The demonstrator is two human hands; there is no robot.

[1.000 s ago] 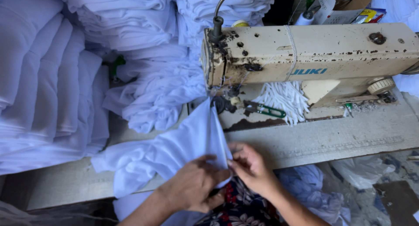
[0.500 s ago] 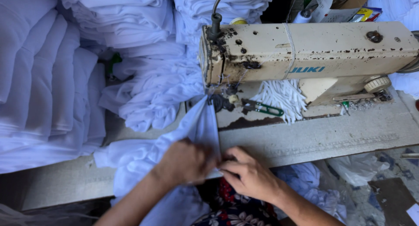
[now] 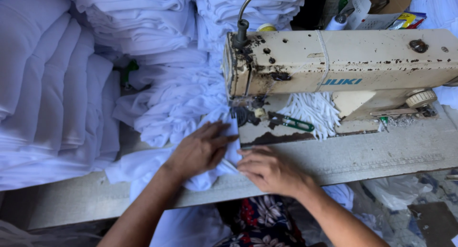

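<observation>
My L hand (image 3: 198, 151) lies flat, fingers spread, pressing white fabric (image 3: 143, 163) at surface front edge; R hand (image 3: 269, 170) pinches its fold beside the sewing machine (image 3: 343, 68).

The cloth (image 3: 143, 166) under the hands is seen to be plain white, as are the stacks (image 3: 52, 85) behind it. The machine (image 3: 343, 61) is painted cream, flecked with dark chips and marked in blue. Green handles are shown on the snips (image 3: 293, 124). The counter (image 3: 381, 154) is pale grey. A dark floral garment (image 3: 260, 218), red and white, is worn.
</observation>
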